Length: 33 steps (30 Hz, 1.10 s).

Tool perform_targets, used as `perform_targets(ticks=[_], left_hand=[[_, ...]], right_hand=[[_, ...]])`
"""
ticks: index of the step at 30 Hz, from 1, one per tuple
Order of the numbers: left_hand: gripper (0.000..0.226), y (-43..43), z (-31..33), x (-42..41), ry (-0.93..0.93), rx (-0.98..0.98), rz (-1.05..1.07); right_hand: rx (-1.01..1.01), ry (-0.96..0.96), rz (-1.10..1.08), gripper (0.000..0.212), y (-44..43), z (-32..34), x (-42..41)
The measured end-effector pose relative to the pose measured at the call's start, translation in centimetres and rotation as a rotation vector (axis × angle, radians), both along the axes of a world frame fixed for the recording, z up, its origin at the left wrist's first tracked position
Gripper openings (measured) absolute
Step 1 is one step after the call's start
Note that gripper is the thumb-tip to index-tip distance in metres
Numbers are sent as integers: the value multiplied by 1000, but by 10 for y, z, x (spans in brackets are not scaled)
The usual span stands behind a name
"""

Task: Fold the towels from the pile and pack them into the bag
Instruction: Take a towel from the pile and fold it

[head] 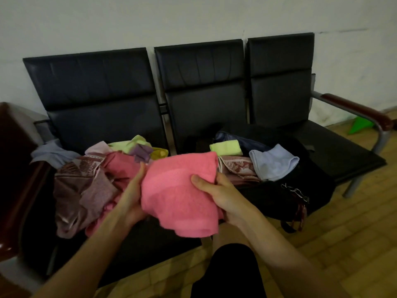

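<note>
Pink towel (180,190) is held up in front of a row of black seats (204,82), partly folded, with its lower edge hanging free. The left hand (133,196) grips the towel's left side, fingers curled behind the cloth. The right hand (219,196) pinches the right side, with the thumb lying on top of the fabric and the fingers underneath. Behind the left hand, the pile (90,183) of loose towels in mauve, pink, lilac, yellow-green and grey-blue sprawls over the left seat. To the right lies the black bag (290,190), open, with a folded green towel (225,147), a patterned mauve towel (238,168) and a light blue towel (272,162) lying in its mouth. A metal chain (296,192) hangs at the bag's near edge.
</note>
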<state>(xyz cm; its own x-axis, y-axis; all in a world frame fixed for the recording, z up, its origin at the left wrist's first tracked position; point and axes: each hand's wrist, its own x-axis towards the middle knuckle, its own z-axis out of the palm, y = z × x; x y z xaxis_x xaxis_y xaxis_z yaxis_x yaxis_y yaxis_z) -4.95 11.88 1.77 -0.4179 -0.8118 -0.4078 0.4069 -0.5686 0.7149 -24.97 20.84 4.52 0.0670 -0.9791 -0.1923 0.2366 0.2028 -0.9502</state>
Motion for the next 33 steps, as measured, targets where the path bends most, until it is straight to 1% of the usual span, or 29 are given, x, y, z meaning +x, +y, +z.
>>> perform_targets(ticks=[2, 3, 4, 5, 6, 7, 8, 9, 10, 11, 12, 13, 15, 17, 20, 22, 26, 29, 31, 33], left_hand=[[85, 11, -24, -16, 193, 10, -67], [99, 16, -34, -26, 261, 15, -121], [107, 21, -40, -35, 308, 23, -183], [107, 22, -48, -45, 342, 35, -237], [103, 24, -52, -55, 367, 58, -282], [95, 23, -57, -63, 341, 81, -304], [85, 20, -62, -71, 263, 82, -314], [74, 14, -67, -83, 123, 38, -307], [66, 9, -70, -89, -47, -41, -281], [60, 3, -73, -97, -204, -125, -254], [59, -3, -76, -108, -314, -180, -232], [58, -8, -78, -116, -382, -218, -217], [54, -20, -80, -138, -440, -297, -216], [49, -39, -82, -163, -455, -358, -240], [45, -73, -82, -197, -468, -442, -244], [45, -99, -88, -216, -476, -482, -210], [51, -140, -107, -243, -566, -555, -188], [55, -161, -137, -254, -675, -582, -217], [66, -168, -163, -255, -769, -563, -302], [71, -171, -185, -254, -839, -528, -361]], right_hand=[[48, -136, -38, 33, -4, -1, -8], [78, -210, -66, 34, -8, -2, -13], [98, -260, -85, 39, -9, -4, -18], [118, -301, -106, 45, -11, -7, -26], [133, -328, -126, 49, -13, -12, -34], [142, -341, -142, 50, -13, -15, -43], [144, -325, -148, 49, -14, -21, -55], [145, -288, -153, 47, -15, -29, -72], [144, -207, -156, 44, -16, -38, -84], [146, -89, -163, 42, -17, -46, -99], [150, 60, -178, 40, -21, -56, -117], [170, 197, -197, 39, -24, -63, -130], [218, 353, -195, 46, -34, -74, -159], [239, 397, -162, 53, -50, -76, -184], [216, 438, -181, 47, -86, -75, -218], [194, 483, -206, 52, -114, -81, -240], [133, 653, -211, 60, -160, -105, -269], [123, 778, -192, 59, -183, -132, -278], [183, 873, -177, 58, -190, -157, -281], [249, 925, -170, 47, -190, -173, -279]])
